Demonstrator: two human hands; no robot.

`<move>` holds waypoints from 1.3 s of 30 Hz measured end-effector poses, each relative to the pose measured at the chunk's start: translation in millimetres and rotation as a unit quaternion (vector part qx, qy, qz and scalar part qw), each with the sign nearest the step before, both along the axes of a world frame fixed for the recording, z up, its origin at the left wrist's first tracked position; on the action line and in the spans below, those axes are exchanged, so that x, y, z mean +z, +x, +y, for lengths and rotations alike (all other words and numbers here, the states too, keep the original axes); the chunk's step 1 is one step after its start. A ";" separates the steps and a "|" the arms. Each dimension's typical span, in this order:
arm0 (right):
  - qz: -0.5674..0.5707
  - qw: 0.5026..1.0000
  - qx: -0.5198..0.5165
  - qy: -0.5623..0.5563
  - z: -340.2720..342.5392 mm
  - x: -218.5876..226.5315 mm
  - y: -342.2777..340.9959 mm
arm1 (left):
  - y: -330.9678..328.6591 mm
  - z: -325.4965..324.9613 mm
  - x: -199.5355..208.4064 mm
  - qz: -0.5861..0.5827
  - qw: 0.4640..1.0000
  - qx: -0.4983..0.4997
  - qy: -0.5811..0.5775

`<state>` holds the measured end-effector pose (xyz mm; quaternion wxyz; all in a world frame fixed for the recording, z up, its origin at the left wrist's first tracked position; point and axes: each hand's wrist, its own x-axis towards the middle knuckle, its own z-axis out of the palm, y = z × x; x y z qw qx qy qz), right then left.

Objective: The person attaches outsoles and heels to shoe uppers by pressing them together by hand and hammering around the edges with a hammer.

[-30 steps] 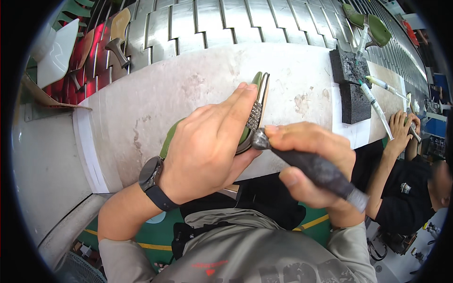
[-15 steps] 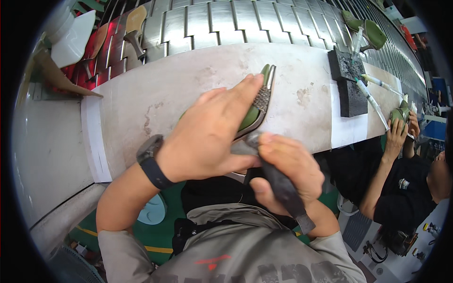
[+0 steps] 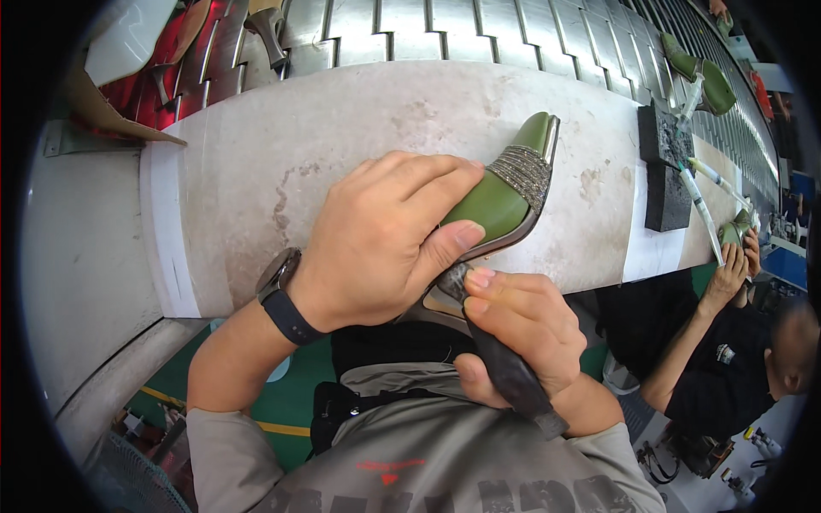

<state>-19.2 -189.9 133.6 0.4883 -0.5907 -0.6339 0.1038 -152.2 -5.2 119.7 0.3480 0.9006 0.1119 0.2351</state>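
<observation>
A green high-heeled shoe [image 3: 489, 205] with a glittering grey band across its front lies on the pale worktop, toe pointing away and to the right. My left hand [image 3: 380, 235] is wrapped over its rear part, thumb pressed along the green upper near the sole edge. In my right hand [image 3: 530, 333] is a dark hammer-like tool [image 3: 509, 372] with a rounded end and a flat, tapered end. Its rounded end is close to the shoe's sole edge by my left thumb; whether they touch I cannot tell. My hands partly hide the shoe's heel.
Dark foam blocks [image 3: 667, 197] with syringes [image 3: 703, 209] stand at the right of the worktop [image 3: 376, 111]. Behind runs a metal slat conveyor [image 3: 410, 34] carrying soles and green shoes [image 3: 718, 88]. A co-worker [image 3: 714, 359] handles another green shoe at the right.
My view has shifted, and more of the shoe's green front and glittering band now shows. My left thumb now lies on the upper. The tool stays in my right hand.
</observation>
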 end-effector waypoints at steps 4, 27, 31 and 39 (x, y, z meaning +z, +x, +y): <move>0.007 1.000 0.023 -0.012 1.1 1.2 2.4 | 0.1 -2.0 0.8 -0.011 1.000 0.003 0.005; -0.032 0.998 -0.047 0.019 -3.6 9.4 6.1 | 0.6 -4.6 11.6 0.016 1.000 0.002 -0.014; 0.144 0.989 -0.022 -0.018 -20.5 19.7 42.0 | 16.7 -11.4 32.3 0.090 0.996 0.010 -0.011; 0.349 0.932 -0.031 -0.093 -2.6 38.0 66.8 | 54.1 -21.2 34.8 0.140 0.989 0.037 0.022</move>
